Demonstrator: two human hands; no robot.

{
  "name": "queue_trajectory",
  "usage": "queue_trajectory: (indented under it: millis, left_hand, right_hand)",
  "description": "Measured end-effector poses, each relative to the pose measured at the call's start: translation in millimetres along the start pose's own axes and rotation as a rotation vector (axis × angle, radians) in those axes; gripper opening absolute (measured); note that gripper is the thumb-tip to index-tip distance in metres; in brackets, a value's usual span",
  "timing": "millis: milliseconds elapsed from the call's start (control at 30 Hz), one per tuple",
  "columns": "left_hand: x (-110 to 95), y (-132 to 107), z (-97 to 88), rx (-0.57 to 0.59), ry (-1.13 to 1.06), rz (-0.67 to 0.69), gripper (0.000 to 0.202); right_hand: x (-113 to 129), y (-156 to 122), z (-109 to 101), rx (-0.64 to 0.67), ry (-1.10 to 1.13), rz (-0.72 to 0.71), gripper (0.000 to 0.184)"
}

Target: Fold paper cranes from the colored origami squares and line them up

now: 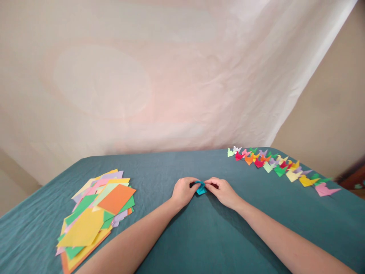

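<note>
A small blue piece of folded paper (201,189) is held up between my two hands, just above the middle of the table. My left hand (184,191) pinches its left side between thumb and fingers. On the opposite side, my right hand (221,191) grips the paper's right tip with thumb and forefinger. The paper looks like an origami crane in form, though its finer folds are too small to make out and the fingertips cover its edges.
Loose sheets of coloured paper (116,199) lie in an overlapping pile at the left. Several origami cranes (292,175) stand in rows along the right side of the teal-covered table (199,236). A pale cloth (171,83) hangs behind the table's far edge.
</note>
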State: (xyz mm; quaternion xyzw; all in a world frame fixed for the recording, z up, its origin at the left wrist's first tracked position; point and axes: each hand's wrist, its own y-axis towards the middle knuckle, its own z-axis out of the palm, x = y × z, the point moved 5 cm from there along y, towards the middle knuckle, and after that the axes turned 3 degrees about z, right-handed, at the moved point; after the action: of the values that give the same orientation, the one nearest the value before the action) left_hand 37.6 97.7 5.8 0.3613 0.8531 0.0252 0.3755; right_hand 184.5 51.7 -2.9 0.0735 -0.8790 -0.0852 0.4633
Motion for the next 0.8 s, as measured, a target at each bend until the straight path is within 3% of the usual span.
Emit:
queue_trajectory:
  millis: [367,800]
  left_hand:
    - [-1.6,-1.6,-0.2,0.004,0.049,-0.01,0.022]
    - [-8.9,-4.0,-0.3,0.029,0.102,0.085,0.02]
  right_hand:
    - [-5.5,4.6,0.6,0.078,0.108,0.017,0.029]
    - [-2.3,-0.3,1.9,0.097,0.159,0.032,0.036]
